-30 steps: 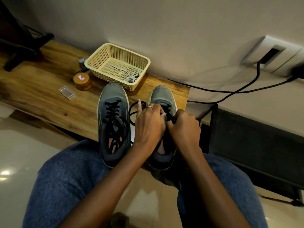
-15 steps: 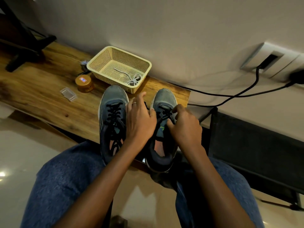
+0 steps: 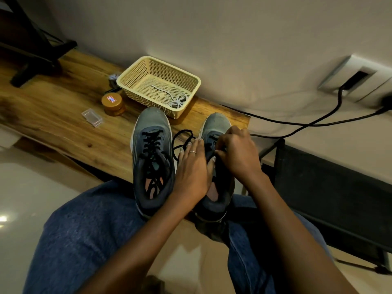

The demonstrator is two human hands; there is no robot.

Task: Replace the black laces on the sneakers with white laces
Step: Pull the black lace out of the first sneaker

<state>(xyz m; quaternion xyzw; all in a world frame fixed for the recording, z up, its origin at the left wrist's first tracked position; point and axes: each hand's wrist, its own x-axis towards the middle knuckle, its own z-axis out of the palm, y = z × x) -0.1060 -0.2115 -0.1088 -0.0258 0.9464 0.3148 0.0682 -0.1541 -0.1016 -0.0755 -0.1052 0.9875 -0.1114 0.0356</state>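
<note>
Right hand (image 3: 237,153) fingers pinch black lace (image 3: 182,141) at right sneaker (image 3: 214,132); left hand (image 3: 191,166) flat, steadying it.

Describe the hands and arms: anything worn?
Both forearms are bare, no sleeves, watch or gloves in view. The left hand wears a thin silver ring on one finger. The right hand shows no jewellery. Nails look short.

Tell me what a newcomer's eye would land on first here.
Two hands at centre: the left hand and right hand work at the right sneaker, a loose black lace looping beside it. Behind, a cream basket against the wall holds the white laces.
</note>
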